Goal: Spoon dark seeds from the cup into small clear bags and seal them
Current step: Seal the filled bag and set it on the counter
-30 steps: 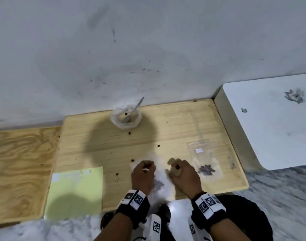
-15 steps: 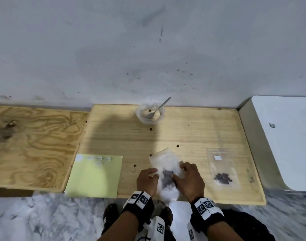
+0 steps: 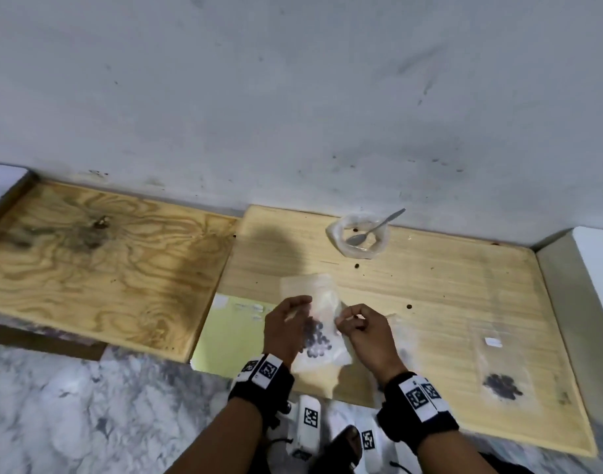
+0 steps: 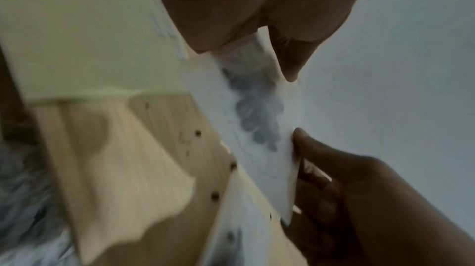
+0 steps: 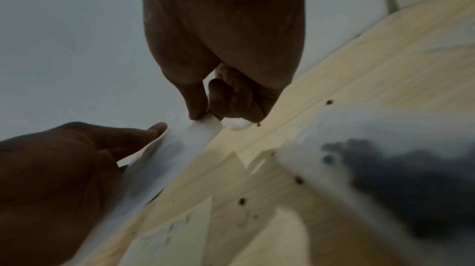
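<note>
I hold a small clear bag [image 3: 322, 313] with dark seeds [image 3: 315, 336] in its lower half, raised above the front of the pale wooden board [image 3: 430, 285]. My left hand [image 3: 293, 313] pinches its left side and my right hand [image 3: 353, 319] pinches its right edge. The left wrist view shows my left hand [image 4: 246, 57] pinching the bag [image 4: 264, 148] near the seeds. In the right wrist view, my right hand [image 5: 205, 116] nips the bag's edge [image 5: 180, 154]. The clear cup [image 3: 382, 246] with the spoon [image 3: 373, 230] stands at the back by the wall.
A filled bag [image 3: 502, 384] lies flat at the board's right. Another blurred bag with seeds [image 5: 398, 179] lies close to my right hand. A yellow-green sheet [image 3: 225, 340] lies at the left front. Loose seeds [image 3: 409, 306] dot the board. A plywood panel [image 3: 98, 268] is on the left.
My hands went from pressing the bag down at the board's front edge to holding it up between them. The head view has swung to the left.
</note>
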Motion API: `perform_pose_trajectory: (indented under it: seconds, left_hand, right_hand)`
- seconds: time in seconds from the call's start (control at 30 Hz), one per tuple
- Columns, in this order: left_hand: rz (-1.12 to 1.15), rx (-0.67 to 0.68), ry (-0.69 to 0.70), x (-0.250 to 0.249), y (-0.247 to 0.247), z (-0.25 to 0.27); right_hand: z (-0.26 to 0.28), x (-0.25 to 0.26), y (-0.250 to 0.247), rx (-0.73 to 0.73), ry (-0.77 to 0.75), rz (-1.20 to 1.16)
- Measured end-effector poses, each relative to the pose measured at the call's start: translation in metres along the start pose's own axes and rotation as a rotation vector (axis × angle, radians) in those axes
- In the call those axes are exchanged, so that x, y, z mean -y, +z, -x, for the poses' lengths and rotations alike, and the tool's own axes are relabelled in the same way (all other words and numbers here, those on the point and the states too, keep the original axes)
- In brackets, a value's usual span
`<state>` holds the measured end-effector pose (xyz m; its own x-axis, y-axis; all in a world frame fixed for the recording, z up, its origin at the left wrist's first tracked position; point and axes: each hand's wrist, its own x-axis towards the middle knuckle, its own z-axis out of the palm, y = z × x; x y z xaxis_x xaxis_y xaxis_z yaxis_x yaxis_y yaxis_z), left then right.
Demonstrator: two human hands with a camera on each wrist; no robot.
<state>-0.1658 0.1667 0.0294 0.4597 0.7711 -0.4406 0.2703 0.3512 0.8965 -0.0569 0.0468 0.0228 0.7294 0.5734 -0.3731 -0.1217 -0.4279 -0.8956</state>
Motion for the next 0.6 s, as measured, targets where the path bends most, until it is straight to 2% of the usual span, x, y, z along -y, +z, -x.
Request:
perform_pose_trajectory:
  seconds: [0.13,0.3,0.4,0.6]
  left_hand:
    - [0.031,-0.041,-0.001,-0.013,-0.077,-0.039]
    - [0.08,-0.086,0.015,-0.031,-0.158,-0.083]
    - [0.052,-0.038,0.008,-0.037,-0.186,-0.107]
    - [-0.053,0.039,0.068,-0.043,-0.197,-0.145]
  right_hand:
    - [-0.014,0.013,0.063,0.035,0.014,0.015]
    - [-0.028,0.002,0.118,-0.087,0.11,0.22]
    - [-0.031,-0.005,0.137,-0.095,0.177,0.369]
    - [-0.038,-0.01,0.169,-0.13,0.25,0.548]
